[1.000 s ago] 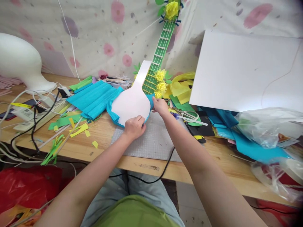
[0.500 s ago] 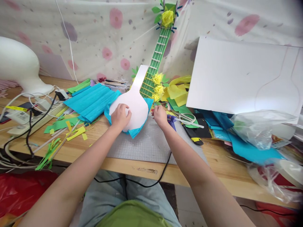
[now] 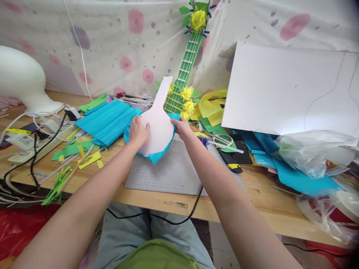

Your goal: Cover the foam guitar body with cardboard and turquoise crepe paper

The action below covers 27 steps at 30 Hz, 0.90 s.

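Note:
A white guitar-shaped cutout (image 3: 158, 129) with a narrow neck is tilted over the grey cutting mat (image 3: 179, 175). Blue crepe paper (image 3: 156, 157) lies behind its round body and sticks out past the edge. My left hand (image 3: 138, 130) grips the body at its left side, thumb on the white face. At the right edge, my right hand (image 3: 183, 127) pinches the blue paper between thumb and fingers. A blue glue gun (image 3: 204, 141) with a clear glue stick lies just right of that hand, partly hidden by my forearm.
A decorated green paper guitar (image 3: 186, 67) leans at the back. Scissors (image 3: 224, 140) and a yellow-black cutter (image 3: 234, 167) lie to the right. Folded blue crepe paper (image 3: 108, 121), paper scraps (image 3: 89, 158) and a power strip (image 3: 42, 145) are left. A white board (image 3: 269, 89) stands back right.
My right hand has moved up and left onto the blue paper at the cutout's edge. My left hand has shifted slightly up and left, and the cutout has turned a little.

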### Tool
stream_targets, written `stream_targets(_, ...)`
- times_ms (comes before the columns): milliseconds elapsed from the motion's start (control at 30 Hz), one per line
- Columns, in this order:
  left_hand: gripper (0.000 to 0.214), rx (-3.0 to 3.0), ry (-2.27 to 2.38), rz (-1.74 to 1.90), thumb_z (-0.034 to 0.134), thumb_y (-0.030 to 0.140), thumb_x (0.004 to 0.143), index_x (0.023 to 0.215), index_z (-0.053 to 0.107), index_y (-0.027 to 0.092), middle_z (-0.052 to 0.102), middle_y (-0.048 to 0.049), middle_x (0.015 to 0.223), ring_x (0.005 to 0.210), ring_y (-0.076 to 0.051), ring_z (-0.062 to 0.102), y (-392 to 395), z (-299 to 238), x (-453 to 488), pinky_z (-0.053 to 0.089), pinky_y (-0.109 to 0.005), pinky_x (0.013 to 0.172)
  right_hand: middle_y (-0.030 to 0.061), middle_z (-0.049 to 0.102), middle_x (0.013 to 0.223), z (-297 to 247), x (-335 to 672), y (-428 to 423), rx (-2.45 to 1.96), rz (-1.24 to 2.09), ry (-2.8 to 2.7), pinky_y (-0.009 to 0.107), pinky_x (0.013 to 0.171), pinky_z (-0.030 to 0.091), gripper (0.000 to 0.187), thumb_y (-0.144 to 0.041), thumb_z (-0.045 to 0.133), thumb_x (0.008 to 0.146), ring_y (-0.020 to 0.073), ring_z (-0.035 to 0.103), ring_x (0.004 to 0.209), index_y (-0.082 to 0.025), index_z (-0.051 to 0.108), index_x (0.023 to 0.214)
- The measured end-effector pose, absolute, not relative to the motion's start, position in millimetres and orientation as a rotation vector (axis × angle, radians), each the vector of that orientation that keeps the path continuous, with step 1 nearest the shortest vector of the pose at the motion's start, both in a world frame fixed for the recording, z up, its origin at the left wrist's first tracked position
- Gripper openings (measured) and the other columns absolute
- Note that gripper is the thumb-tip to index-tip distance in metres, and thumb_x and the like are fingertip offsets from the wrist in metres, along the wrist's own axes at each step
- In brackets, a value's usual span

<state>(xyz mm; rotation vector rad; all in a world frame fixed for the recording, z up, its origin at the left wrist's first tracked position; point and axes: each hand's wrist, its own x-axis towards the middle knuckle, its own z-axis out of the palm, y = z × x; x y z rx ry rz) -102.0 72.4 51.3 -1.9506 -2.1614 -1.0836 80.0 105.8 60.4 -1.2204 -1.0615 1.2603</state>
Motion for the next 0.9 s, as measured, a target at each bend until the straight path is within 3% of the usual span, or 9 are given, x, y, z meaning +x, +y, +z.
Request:
stream_targets(167,0.048,-1.841,-2.131,-1.273,0.041,0.032,0.085,0.129,0.039,0.013,0.046,-0.0172,0.133,0.128,-0.027,0.039,60.8,40.6,-100.2,0.031,-0.044,0.106,-0.0010,0.062,0.082,79.5,63.2,92.1,-1.120,1.255,-1.110,0.031,0.070,0.051,0.024,-0.016,0.061,0.065,0.0130,0.059,0.072,-0.020,0.051,0.086)
stream_targets(400,0.056,-2.041,-1.821,-1.184,0.037,0.032,0.086,0.138,0.029,0.013,0.032,-0.0137,0.146,0.139,-0.023,0.019,48.3,65.7,-101.4,0.017,-0.043,0.114,0.0039,0.061,0.102,69.9,60.7,44.5,-1.080,0.952,-1.080,0.029,0.077,0.050,0.037,-0.029,0.054,0.072,0.0148,0.060,0.090,-0.023,0.040,0.106)
stream_targets(600,0.058,-2.425,-1.659,-0.734,0.035,0.034,0.089,0.142,0.025,0.014,0.023,-0.0121,0.150,0.141,-0.024,0.009,47.1,73.5,-77.0,0.004,-0.049,0.113,0.0058,0.057,0.107,22.7,68.2,10.9,-1.145,0.888,-0.824,0.029,0.085,0.048,0.032,-0.030,0.051,0.072,0.0133,0.059,0.093,-0.024,0.034,0.097)
stream_targets(733,0.063,-2.684,-1.573,-0.337,0.039,0.038,0.088,0.144,0.022,0.014,0.017,-0.0129,0.152,0.141,-0.026,0.006,47.9,58.2,-69.4,0.004,-0.051,0.112,0.0028,0.059,0.095,-2.1,72.5,0.4,-1.199,0.985,-0.705,0.029,0.078,0.050,0.033,-0.029,0.056,0.068,0.0137,0.060,0.083,-0.024,0.035,0.094)
stream_targets(900,0.057,-2.747,-1.592,-0.202,0.034,0.039,0.091,0.143,0.026,0.018,0.016,-0.0117,0.152,0.141,-0.025,0.006,44.2,45.5,-67.7,0.007,-0.051,0.112,0.0012,0.061,0.088,-9.2,78.3,5.5,-1.301,1.061,-0.647,0.029,0.074,0.051,0.034,-0.023,0.057,0.065,0.0153,0.061,0.080,-0.022,0.038,0.094)
